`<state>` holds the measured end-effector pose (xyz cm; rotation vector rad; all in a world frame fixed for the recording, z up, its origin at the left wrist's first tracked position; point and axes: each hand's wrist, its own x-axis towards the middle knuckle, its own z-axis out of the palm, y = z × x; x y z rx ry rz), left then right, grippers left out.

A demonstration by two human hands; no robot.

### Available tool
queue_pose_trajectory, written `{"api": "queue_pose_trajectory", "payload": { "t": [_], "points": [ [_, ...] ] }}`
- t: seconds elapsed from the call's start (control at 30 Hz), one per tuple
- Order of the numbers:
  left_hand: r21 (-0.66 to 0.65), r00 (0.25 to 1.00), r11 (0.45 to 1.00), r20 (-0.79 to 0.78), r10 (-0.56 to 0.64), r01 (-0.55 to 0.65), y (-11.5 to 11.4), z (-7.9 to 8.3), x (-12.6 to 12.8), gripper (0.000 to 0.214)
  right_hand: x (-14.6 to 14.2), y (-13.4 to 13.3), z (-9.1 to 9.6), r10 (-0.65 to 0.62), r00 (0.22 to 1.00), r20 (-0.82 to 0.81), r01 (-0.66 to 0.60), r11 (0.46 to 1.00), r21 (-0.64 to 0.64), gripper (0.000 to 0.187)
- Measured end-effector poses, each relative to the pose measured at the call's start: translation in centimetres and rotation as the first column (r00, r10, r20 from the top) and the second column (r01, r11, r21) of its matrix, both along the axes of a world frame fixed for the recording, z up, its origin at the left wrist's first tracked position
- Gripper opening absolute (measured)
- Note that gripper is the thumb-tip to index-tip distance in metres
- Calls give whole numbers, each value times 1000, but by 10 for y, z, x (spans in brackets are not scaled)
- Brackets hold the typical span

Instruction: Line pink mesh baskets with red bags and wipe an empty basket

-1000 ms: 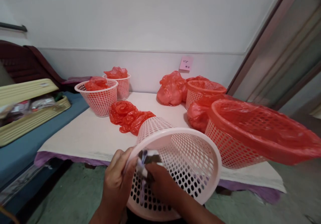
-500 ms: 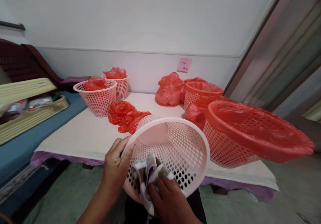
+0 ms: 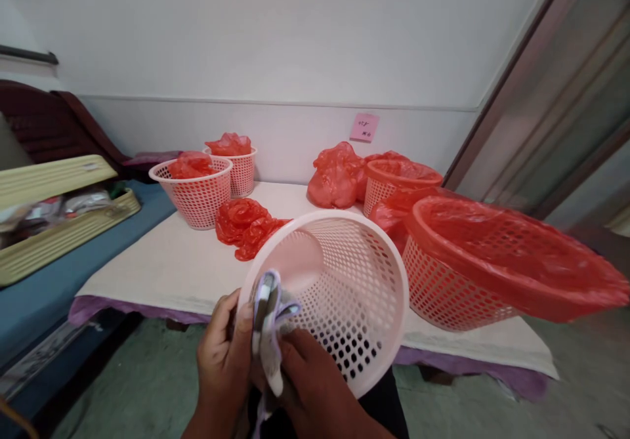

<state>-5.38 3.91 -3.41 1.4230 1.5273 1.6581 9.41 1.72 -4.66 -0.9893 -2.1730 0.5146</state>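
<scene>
A pale pink perforated plastic basket (image 3: 361,281) is tilted, its mouth turned toward me, over the near edge of the table. My left hand (image 3: 226,350) is closed on the left side of its rim, thumb on the inner side. Bunched in my right hand (image 3: 312,376) is a grey, white and lilac cloth (image 3: 268,334), pressed around the rim close to my left thumb. The right fingertips are partly hidden by the cloth. Just behind the basket lies a crumpled red plastic bag (image 3: 246,226).
Two pink baskets (image 3: 199,196) holding red bags stand at the left. At the right are baskets lined with red bags (image 3: 457,281), beside a puffed red bag (image 3: 335,176). A pink note (image 3: 364,127) is on the wall. An open yellow case (image 3: 73,229) lies far left.
My right hand has brought the cloth from the lower inside of the basket leftward to the rim by my left hand. The basket's rim has risen slightly.
</scene>
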Motion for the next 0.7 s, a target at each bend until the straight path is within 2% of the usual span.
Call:
{"api": "queue_pose_trajectory", "payload": {
  "t": [0.1,0.13,0.2,0.3,0.37,0.43,0.5,0.6,0.7],
  "points": [
    [79,995,997,-103,-5,14,4,1,-11,22,9,-1,-31,-48,961,273,9,990,143,25],
    [98,990,995,-139,-11,25,5,2,-14,21,14,0,-41,-99,919,382,25,980,195,20],
    [125,979,991,-203,-30,56,4,2,-16,20,29,4,-53,-198,798,570,83,972,221,8],
    [156,966,982,-252,-66,107,1,2,-8,21,52,22,-48,-243,632,736,206,968,142,9],
    [170,970,979,-232,-71,112,-1,4,1,22,62,39,-38,-266,583,768,272,954,125,15],
    [165,977,982,-202,-63,97,-3,5,9,24,66,57,-33,-309,589,747,340,933,117,19],
    [160,978,983,-202,-57,91,-3,5,13,24,63,71,-36,-354,618,702,413,906,94,23],
    [183,951,969,-288,-111,168,0,2,10,24,52,80,-53,-381,658,650,478,878,31,28],
    [202,908,946,-388,-160,253,3,0,6,23,40,76,-70,-341,734,588,455,889,-52,28]
  ]
}}
